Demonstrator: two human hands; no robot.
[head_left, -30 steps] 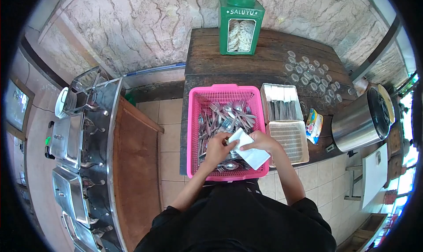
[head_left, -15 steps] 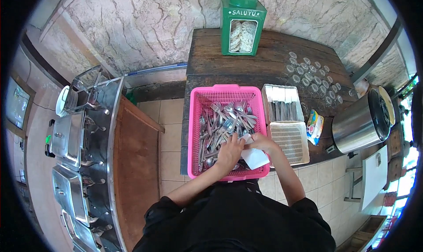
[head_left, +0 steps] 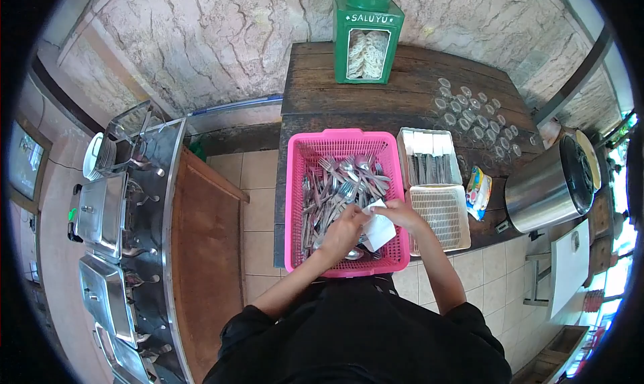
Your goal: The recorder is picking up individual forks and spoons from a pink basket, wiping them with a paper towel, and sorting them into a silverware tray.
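Observation:
Both my hands are over a pink plastic basket (head_left: 293, 203) heaped with loose forks and spoons (head_left: 345, 183). My right hand (head_left: 401, 215) pinches the upper edge of a white paper napkin (head_left: 380, 232), which hangs over the cutlery near the basket's right side. My left hand (head_left: 343, 230) is just left of the napkin, fingers curled together and fingertips meeting its edge. Whatever lies between those fingers is too small to make out. Below the hands, a few spoon bowls (head_left: 354, 254) show near the basket's front.
Right of the basket, a cream tray (head_left: 439, 217) adjoins another holding cutlery in white paper (head_left: 431, 166). Beyond are a colourful plastic packet (head_left: 478, 195), several glasses (head_left: 479, 119) and a large steel pot (head_left: 547, 186). A green tin (head_left: 367, 38) stands behind; chafing dishes (head_left: 104, 213) are at left.
The napkin has shifted slightly left and now hangs more upright. My left hand has drawn a little left and my right fingers have come up onto the napkin's upper edge.

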